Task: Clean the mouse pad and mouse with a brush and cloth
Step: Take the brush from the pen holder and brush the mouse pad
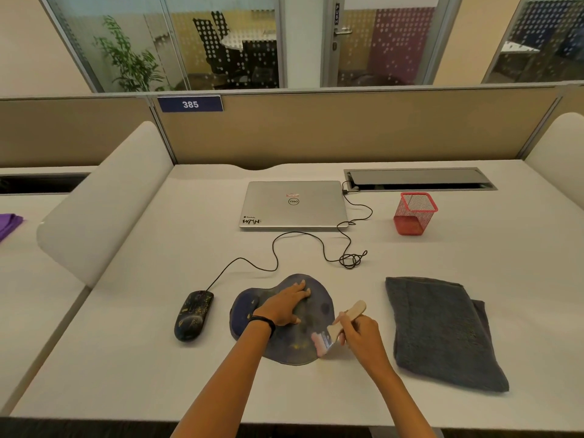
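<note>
Nearest the camera, two forearms crossed the near edge of the desk [126, 358]. The right hand [358, 335] gripped the wooden handle of the brush [338, 328], fingers curled round it, with the pale bristles [320, 343] resting on the near right edge of the mouse pad [290, 349]. The left hand [284, 306] lay flat on the middle of the pad, fingers straight, pressing it to the desk (a dark band sat on that wrist). The mouse [193, 314] lay just left of the pad, apart from it, its cable [275, 257] running back to the laptop [294, 205]. The cloth [442, 333] lay folded to the right of the pad, untouched. Strokes directed off the right edge would probably sweep dust toward the cloth and soil it before use. If the left hand's pressure eased, the pad could slide or lift under the brush. The area under the left palm would go unbrushed unless that hand were relocated. The tangled cable loops beyond the pad could snag when the mouse is lifted, tugging the laptop. A blue placard [190, 104] on the partition read "385". The laptop lid carried the Dell logo and a corner sticker reading "WMN"; a smaller label above the logo was too small to read. A vertical sign [337, 14] on the door behind the glass appeared to read "PUSH".
</note>
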